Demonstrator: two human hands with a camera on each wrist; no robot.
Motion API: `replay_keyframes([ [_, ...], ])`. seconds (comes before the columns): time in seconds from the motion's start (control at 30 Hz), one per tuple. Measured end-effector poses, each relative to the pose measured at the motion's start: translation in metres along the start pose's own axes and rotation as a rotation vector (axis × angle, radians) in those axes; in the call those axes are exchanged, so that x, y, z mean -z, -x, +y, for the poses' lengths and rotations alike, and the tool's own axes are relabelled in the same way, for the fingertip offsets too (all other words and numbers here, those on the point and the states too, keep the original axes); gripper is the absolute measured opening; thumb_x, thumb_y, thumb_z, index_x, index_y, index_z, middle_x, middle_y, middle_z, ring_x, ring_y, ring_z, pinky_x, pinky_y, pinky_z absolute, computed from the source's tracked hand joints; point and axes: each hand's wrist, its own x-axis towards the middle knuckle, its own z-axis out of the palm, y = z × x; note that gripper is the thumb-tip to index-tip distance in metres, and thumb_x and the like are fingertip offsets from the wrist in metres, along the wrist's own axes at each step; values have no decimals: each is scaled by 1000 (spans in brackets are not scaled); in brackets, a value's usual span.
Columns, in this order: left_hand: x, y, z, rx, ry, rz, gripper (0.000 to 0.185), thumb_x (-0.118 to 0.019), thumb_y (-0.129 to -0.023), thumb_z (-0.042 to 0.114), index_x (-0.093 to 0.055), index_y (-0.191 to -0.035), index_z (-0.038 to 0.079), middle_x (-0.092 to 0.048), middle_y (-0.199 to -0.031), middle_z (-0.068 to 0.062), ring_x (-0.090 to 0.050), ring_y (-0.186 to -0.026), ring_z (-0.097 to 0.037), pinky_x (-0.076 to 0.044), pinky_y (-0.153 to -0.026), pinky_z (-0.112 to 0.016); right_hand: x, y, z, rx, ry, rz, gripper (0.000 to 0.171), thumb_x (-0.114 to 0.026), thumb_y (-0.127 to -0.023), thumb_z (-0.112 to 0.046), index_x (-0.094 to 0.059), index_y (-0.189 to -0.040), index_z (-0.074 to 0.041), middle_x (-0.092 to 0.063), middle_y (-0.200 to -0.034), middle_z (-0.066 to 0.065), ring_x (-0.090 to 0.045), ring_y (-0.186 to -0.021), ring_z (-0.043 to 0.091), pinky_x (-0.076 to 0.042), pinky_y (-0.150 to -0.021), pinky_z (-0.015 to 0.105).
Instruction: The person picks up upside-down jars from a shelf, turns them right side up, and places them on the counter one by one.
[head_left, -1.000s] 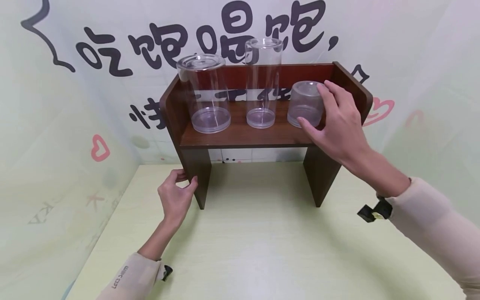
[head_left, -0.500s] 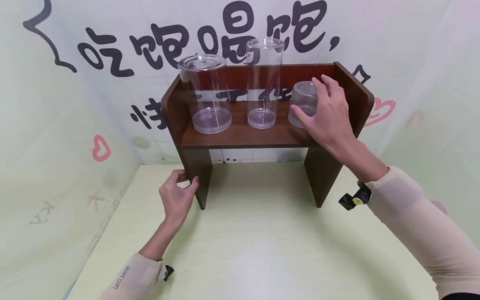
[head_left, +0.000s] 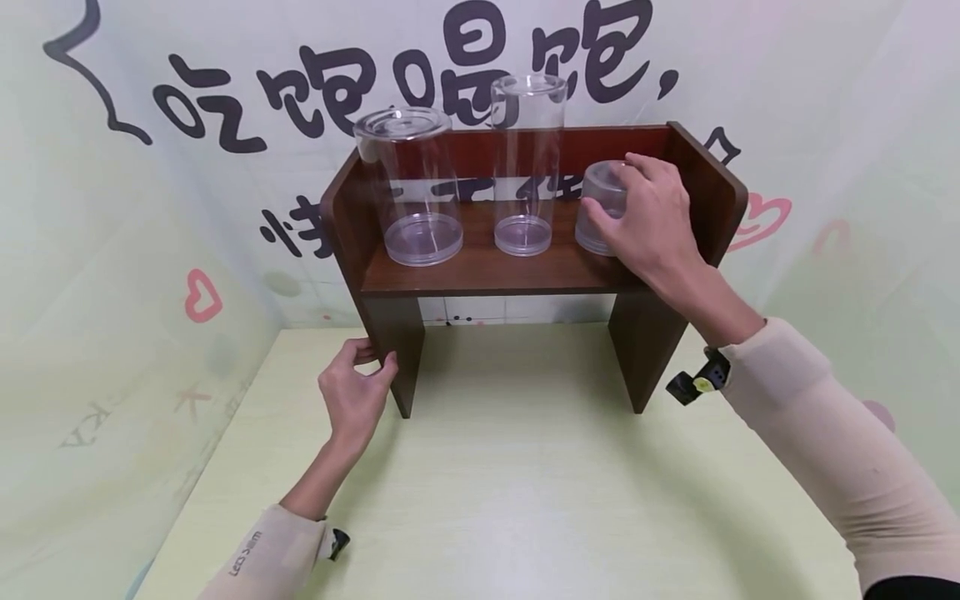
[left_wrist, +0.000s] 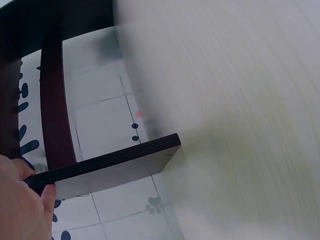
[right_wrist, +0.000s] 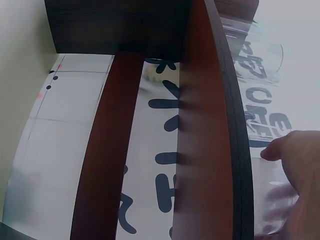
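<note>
A dark brown wooden desk shelf [head_left: 480,273] stands upright on the table. Three clear jars line its board, their thick closed ends up: a wide jar [head_left: 408,187] at the left, a tall narrow jar [head_left: 527,167] in the middle and a short jar [head_left: 600,182] at the right. My right hand [head_left: 660,225] grips the short jar, thumb at its front left; in the right wrist view its fingers show through the clear wall. My left hand [head_left: 352,396] holds the edge of the shelf's left side panel [left_wrist: 110,167] between thumb and fingers.
The pale table [head_left: 510,500] runs below and in front of the shelf. Behind it hangs a white cloth backdrop [head_left: 225,50] with large black characters and pink hearts. The right side panel [head_left: 708,183] rises close to my right hand.
My right hand has shifted left and closed round the short jar, its forearm coming inward. The short jar stays in place. My left hand keeps its hold on the panel.
</note>
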Motion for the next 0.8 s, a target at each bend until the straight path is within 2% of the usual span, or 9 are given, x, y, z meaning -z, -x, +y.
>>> replay_keyframes([
  [0.23, -3, 0, -1, -19, -10, 19, 22, -82, -81, 3, -72, -99, -5, -78, -91, -21, -77, -78, -39, -55, -79, -44, 6, 5, 1, 40, 16, 7, 58, -71, -97, -32, -63, -142, 4, -55, -153, 26, -45, -144, 42, -39, -120, 63],
  [0.47, -4, -1, -2, -14, -14, 23, 23, -83, -80, 4, -71, -98, -5, -78, -90, -22, -76, -78, -40, -50, -78, -28, 14, 18, 0, 84, 1, 44, 55, -74, -97, -30, -65, -141, 2, -59, -149, 25, -50, -141, 43, -43, -116, 63],
  [0.63, -5, -1, -1, -5, -8, 13, 24, -83, -80, 4, -71, -98, -5, -77, -91, -23, -76, -80, -41, -51, -78, -33, 23, 30, -4, 75, -35, 66, 54, -75, -97, -30, -66, -141, 0, -61, -149, 21, -51, -141, 40, -50, -108, 61],
  [0.8, -5, -1, -1, -7, -11, 17, 24, -83, -79, 5, -71, -98, -4, -78, -90, -22, -75, -79, -39, -48, -75, -29, 32, 44, -9, 74, -87, 91, 54, -78, -96, -29, -65, -142, -4, -62, -148, 16, -54, -139, 37, -56, -100, 60],
])
